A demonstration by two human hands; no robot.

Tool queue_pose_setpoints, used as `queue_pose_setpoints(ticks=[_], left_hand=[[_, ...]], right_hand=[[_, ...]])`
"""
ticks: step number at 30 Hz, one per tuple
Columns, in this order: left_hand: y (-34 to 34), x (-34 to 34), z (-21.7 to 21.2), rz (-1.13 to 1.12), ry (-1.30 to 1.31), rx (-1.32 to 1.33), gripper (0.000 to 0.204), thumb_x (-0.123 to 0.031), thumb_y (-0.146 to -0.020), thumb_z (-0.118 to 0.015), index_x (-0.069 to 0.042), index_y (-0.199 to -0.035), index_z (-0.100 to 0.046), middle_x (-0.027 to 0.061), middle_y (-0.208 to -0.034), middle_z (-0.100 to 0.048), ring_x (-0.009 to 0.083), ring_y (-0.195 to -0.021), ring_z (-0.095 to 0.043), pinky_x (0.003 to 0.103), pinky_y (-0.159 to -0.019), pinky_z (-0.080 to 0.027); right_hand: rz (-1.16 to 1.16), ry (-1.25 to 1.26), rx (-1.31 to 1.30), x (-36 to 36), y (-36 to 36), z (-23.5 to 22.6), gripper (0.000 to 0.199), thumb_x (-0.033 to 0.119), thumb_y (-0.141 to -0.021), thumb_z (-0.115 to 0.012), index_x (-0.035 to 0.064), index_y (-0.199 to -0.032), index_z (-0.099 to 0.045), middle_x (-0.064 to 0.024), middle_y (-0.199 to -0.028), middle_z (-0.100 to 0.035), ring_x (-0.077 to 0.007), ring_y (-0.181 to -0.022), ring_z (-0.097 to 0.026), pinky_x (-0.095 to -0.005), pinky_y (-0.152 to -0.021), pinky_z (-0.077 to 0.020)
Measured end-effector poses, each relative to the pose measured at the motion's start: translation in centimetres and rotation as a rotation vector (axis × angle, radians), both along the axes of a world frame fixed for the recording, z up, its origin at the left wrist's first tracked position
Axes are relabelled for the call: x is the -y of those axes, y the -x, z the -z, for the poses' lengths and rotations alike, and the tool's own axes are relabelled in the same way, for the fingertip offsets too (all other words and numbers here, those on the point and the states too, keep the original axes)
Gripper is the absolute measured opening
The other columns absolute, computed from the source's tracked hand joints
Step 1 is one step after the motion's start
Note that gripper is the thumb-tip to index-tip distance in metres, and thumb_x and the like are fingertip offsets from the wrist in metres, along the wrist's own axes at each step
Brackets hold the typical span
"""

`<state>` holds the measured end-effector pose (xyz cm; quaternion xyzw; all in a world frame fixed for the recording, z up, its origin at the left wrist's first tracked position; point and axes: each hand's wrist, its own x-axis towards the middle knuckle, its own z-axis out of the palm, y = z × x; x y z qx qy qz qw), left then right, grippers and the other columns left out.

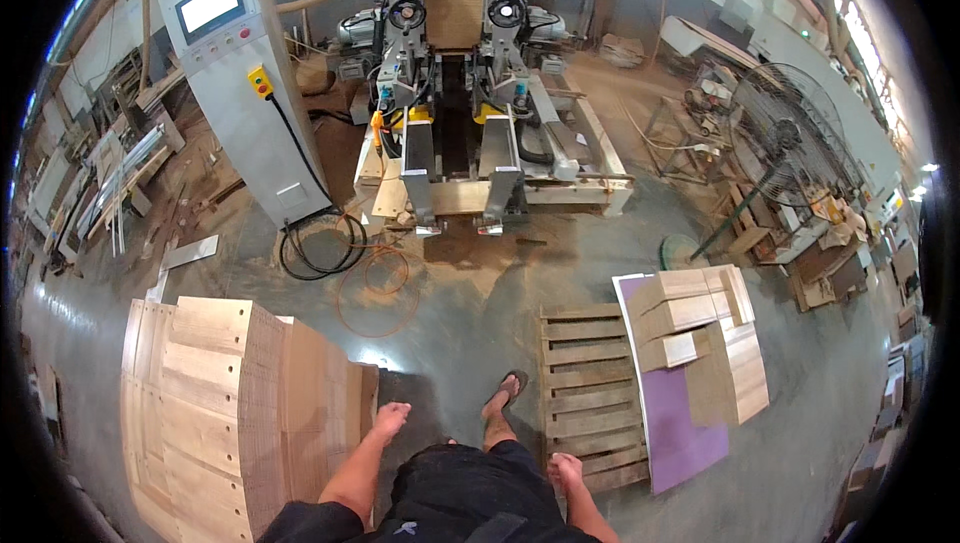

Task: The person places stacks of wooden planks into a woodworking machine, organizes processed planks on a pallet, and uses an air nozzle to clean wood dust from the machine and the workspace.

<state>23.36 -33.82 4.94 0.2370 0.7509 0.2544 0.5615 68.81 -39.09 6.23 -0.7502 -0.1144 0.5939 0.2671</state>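
— What is seen at the left?
— The left hand (393, 421) is held loosely curled, near the right edge of the tall board stack (205, 383).
— And the right hand (564, 471)?
— It is curled beside the left edge of the pallet (590, 403). Whether either is clenched cannot be told.
— And beyond?
— Smaller boards (690, 305) are piled at the purple sheet's (680, 433) far right corner.
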Motion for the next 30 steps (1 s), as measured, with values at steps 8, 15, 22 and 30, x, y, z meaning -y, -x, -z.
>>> queue_pose_setpoints(ticks=[8,15,22,30], left_hand=[[-0.5,2.5,7.1,-0.084,0.162,-0.067,0.036,-0.041,-0.082,-0.062,-0.005,-0.079,-0.069,0.0131,-0.079,-0.066,0.0218,-0.072,-0.061,0.039,-0.067,-0.048],[-1.7,-4.0,4.8,-0.578,0.066,0.203,0.028,-0.031,-0.084,-0.062,-0.004,-0.075,-0.064,0.0062,-0.068,-0.060,0.0150,-0.058,-0.051,0.032,-0.053,-0.039],[-1.4,-14.9,2.5,-0.276,-0.059,0.042,0.036,-0.033,-0.085,-0.062,0.003,-0.088,-0.068,0.0109,-0.081,-0.067,0.0201,-0.076,-0.061,0.036,-0.068,-0.047],[1.4,-24.1,-2.5,-0.173,0.113,0.115,0.029,-0.035,-0.085,-0.061,-0.008,-0.078,-0.065,0.0014,-0.062,-0.054,0.0118,-0.051,-0.047,0.029,-0.042,-0.036]], right_hand=[[-0.326,-0.160,0.053,-11.4,-1.2,8.8,0.019,0.018,-0.080,-0.066,-0.0011,-0.083,-0.068,-0.0057,-0.079,-0.065,-0.0158,-0.070,-0.059,-0.0309,-0.067,-0.0479],[-0.404,0.079,0.005,-26.3,-2.5,5.1,0.026,0.019,-0.082,-0.064,-0.0015,-0.099,-0.064,-0.0088,-0.080,-0.064,-0.0226,-0.072,-0.062,-0.0391,-0.065,-0.0509],[-0.373,-0.072,0.142,-42.6,0.0,-2.9,0.035,0.018,-0.083,-0.063,0.0053,-0.115,-0.056,-0.0102,-0.102,-0.062,-0.0232,-0.083,-0.062,-0.0383,-0.069,-0.0487],[-0.398,-0.251,-0.069,-41.2,5.0,1.7,0.023,0.020,-0.084,-0.064,0.0034,-0.100,-0.062,-0.0086,-0.089,-0.064,-0.0200,-0.079,-0.061,-0.0357,-0.068,-0.0476]])
